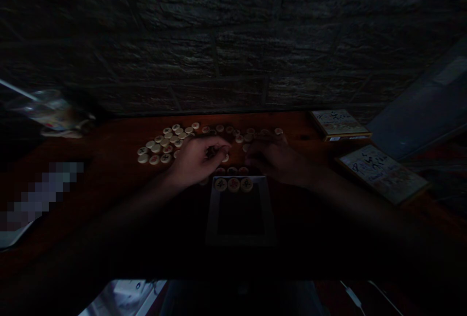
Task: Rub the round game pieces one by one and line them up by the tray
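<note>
My left hand (197,159) is closed, with thumb and fingertips pinched at a round Chinese chess piece (225,158). Opposite it, my right hand (274,159) has its fingers bent together beside another piece (246,148); shadow hides what they hold, if anything. Many pale wooden pieces with red or black characters (167,149) lie loosely on the table left of and beyond my hands. In front of me is an open shallow box (270,211) with a light rim. Three pieces (233,184) form a row at its far end, and more stand in a row just past it.
Two flat printed boxes, one farther back (341,122) and one nearer (383,172), lie at the right. A clear cup with a straw (53,112) stands at the left. A stone-block wall (233,63) rises behind the wooden table (116,133). The light is very dim.
</note>
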Tool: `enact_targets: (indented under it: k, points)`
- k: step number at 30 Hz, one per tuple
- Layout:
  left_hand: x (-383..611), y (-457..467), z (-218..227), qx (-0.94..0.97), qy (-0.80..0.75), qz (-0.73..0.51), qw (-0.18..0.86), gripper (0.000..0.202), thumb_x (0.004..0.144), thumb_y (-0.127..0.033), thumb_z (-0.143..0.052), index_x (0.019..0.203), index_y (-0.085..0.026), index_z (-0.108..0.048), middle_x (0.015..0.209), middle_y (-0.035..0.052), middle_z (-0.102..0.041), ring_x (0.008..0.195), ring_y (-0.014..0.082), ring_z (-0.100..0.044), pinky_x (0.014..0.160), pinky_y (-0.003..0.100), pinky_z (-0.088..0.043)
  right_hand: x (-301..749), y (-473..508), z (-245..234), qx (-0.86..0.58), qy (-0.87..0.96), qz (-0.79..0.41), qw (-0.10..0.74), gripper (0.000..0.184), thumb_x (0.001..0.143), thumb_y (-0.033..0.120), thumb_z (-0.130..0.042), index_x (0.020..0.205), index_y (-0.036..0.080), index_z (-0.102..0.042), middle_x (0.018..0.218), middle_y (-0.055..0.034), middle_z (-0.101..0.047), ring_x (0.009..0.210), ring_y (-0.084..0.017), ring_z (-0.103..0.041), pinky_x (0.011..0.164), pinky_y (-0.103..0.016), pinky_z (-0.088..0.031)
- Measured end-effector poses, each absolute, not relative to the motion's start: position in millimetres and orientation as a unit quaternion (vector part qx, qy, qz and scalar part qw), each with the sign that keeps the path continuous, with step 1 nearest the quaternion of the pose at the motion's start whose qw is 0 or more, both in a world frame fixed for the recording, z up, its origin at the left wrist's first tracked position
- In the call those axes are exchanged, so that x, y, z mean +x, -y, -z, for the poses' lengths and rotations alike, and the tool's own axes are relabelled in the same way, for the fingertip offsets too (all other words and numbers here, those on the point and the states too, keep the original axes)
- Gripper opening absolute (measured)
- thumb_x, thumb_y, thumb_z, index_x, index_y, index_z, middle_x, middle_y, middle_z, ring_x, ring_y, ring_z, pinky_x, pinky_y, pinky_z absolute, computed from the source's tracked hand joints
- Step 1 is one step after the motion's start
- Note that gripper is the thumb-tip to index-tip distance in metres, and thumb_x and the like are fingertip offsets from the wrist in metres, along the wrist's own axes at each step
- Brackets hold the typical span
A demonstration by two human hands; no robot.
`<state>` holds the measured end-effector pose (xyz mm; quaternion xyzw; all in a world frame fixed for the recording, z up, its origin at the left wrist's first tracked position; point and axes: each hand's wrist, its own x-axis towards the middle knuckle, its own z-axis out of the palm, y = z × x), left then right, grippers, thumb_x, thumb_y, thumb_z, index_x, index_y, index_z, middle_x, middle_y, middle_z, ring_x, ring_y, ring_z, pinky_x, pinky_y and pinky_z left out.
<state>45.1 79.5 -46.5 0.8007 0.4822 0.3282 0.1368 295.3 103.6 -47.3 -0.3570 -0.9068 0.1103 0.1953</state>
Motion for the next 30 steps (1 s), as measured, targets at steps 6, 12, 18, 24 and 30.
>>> enact_targets:
  k: [6, 12, 18, 24, 30]
  points:
    - [44.6, -79.4, 46.3, 0.795, -0.485, -0.331, 0.150, 0.023, 0.096, -0.029, -0.060, 0.102, -0.018, -0.079, 0.103, 0.0051, -0.083, 0.091, 0.0209, -0.077, 0.079, 0.031, -0.056, 308.3, -107.9, 41.6, -0.379, 0.840, -0.188, 0.341, 0.021, 0.103, 0.035, -0.057, 0.109, 0.017, -0.066, 0.102, -0.0088, -0.075, 0.089, -0.022, -0.070, 0.079, -0.035, -0.049]
    - [49.6, -74.1, 41.7, 0.790, -0.461, -0.363, 0.180, 0.022, 0.100, -0.030, -0.061, 0.094, -0.017, -0.078, 0.092, 0.0029, -0.081, 0.084, 0.0175, -0.075, 0.075, 0.027, -0.053, 310.2, -95.8, 37.2, -0.383, 0.792, -0.282, 0.384, 0.026, 0.099, 0.040, -0.064, 0.116, 0.020, -0.067, 0.099, -0.0057, -0.075, 0.087, -0.021, -0.072, 0.072, -0.031, -0.053]
    - [61.0, -63.7, 37.6, 0.782, -0.390, -0.424, 0.238, 0.015, 0.095, -0.026, -0.072, 0.106, -0.018, -0.077, 0.099, 0.0033, -0.081, 0.087, 0.0153, -0.075, 0.078, 0.023, -0.056, 296.1, -76.6, 33.6, -0.355, 0.742, -0.412, 0.391, 0.032, 0.089, 0.035, -0.079, 0.119, 0.023, -0.073, 0.103, -0.0043, -0.079, 0.089, -0.019, -0.075, 0.076, -0.031, -0.058]
    - [65.5, -55.8, 37.8, 0.787, -0.331, -0.434, 0.288, 0.020, 0.092, -0.021, -0.074, 0.111, -0.016, -0.076, 0.106, 0.0070, -0.082, 0.093, 0.0175, -0.078, 0.079, 0.023, -0.061, 294.7, -72.8, 31.7, -0.338, 0.659, -0.533, 0.409, 0.031, 0.071, 0.024, -0.094, 0.096, 0.021, -0.077, 0.086, -0.0014, -0.081, 0.077, -0.015, -0.077, 0.072, -0.024, -0.062]
    - [67.7, -54.0, 39.2, 0.765, -0.340, -0.447, 0.315, 0.022, 0.088, -0.019, -0.079, 0.109, -0.015, -0.075, 0.102, 0.0070, -0.082, 0.086, 0.0156, -0.078, 0.073, 0.021, -0.062, 294.8, -71.9, 27.5, -0.318, 0.638, -0.578, 0.398, 0.021, 0.077, 0.023, -0.090, 0.096, 0.023, -0.083, 0.082, -0.0011, -0.083, 0.071, -0.014, -0.078, 0.069, -0.022, -0.065]
